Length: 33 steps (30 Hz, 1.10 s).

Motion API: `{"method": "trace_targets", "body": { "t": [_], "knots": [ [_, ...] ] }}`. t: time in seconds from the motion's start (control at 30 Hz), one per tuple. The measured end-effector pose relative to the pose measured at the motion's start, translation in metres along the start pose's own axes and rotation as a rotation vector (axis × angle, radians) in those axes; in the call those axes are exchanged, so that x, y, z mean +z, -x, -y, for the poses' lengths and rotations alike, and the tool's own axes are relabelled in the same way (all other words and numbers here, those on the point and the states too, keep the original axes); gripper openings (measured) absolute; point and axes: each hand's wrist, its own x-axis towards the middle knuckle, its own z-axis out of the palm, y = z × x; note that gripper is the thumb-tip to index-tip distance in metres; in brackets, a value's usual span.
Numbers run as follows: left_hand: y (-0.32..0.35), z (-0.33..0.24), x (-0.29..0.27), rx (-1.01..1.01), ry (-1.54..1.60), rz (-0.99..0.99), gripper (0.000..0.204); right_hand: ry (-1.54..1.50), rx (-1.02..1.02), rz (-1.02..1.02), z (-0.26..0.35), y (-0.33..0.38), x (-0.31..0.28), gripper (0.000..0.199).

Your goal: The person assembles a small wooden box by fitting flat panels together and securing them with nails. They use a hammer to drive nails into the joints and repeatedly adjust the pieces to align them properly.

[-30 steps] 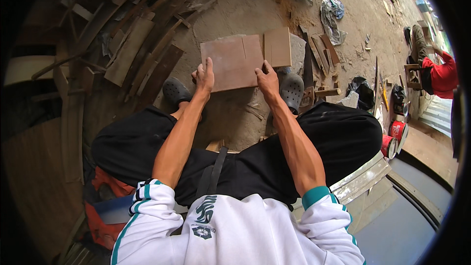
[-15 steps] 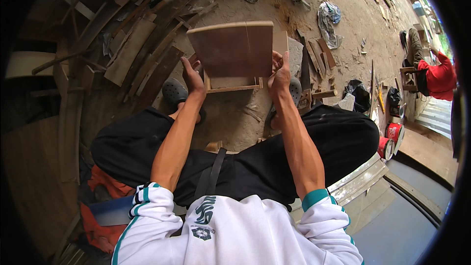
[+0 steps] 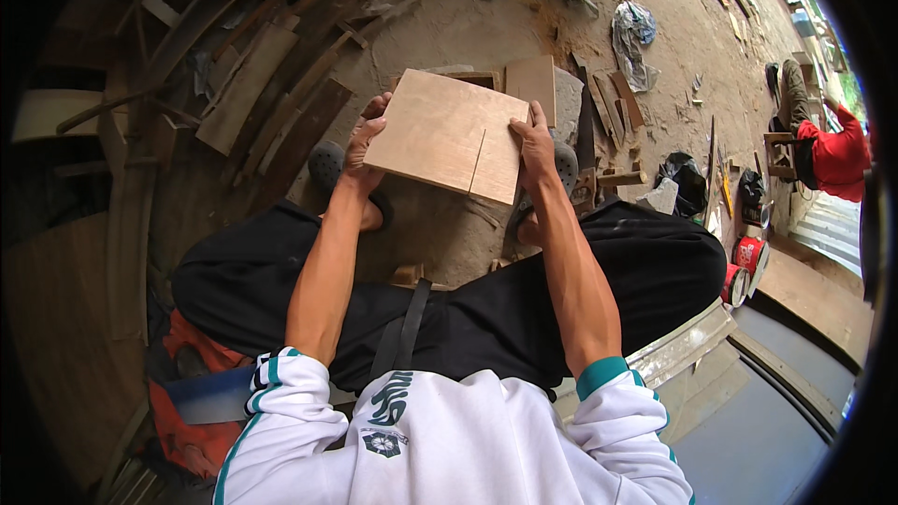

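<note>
Between my hands is a light brown plywood board [image 3: 444, 131], its broad pale face turned up toward me. A thin dark slit or line runs from its near edge partway up, right of the middle. My left hand [image 3: 363, 142] grips the left edge, and my right hand [image 3: 535, 145] holds the right edge with the thumb on top. Beneath and behind the board, part of a wooden frame [image 3: 488, 79] shows on the ground; most of it is hidden. Another small plywood piece [image 3: 531, 84] stands just beyond my right hand.
Long planks and offcuts [image 3: 248, 84] are heaped at the left. A handsaw [image 3: 582, 192] lies by my right shoe. Farther right are a black plastic bag [image 3: 683, 182], red cans [image 3: 748, 252] and a seated person in red [image 3: 837, 154]. Crumpled plastic [image 3: 634, 42] lies on the dirt floor.
The board has tilted over between my hands: its darker face showed before, and now its pale face with the slit is up. It has also come a little lower and nearer.
</note>
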Motion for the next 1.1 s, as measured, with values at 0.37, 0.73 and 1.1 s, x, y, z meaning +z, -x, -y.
{"method": "trace_targets", "body": {
  "t": [0.37, 0.73, 1.1],
  "knots": [
    [0.004, -0.008, 0.011, -0.158, -0.422, -0.076, 0.065, 0.102, -0.106, 0.062, 0.012, -0.008, -0.002, 0.073],
    [0.0, -0.001, 0.012, -0.041, -0.432, -0.168, 0.047, 0.176, -0.183, 0.02, 0.01, -0.009, 0.0, 0.07],
    [0.003, 0.016, 0.073, 0.812, -1.986, 0.033, 0.061, 0.178, -0.217, -0.049, 0.004, -0.003, 0.007, 0.046]
  ]
}}
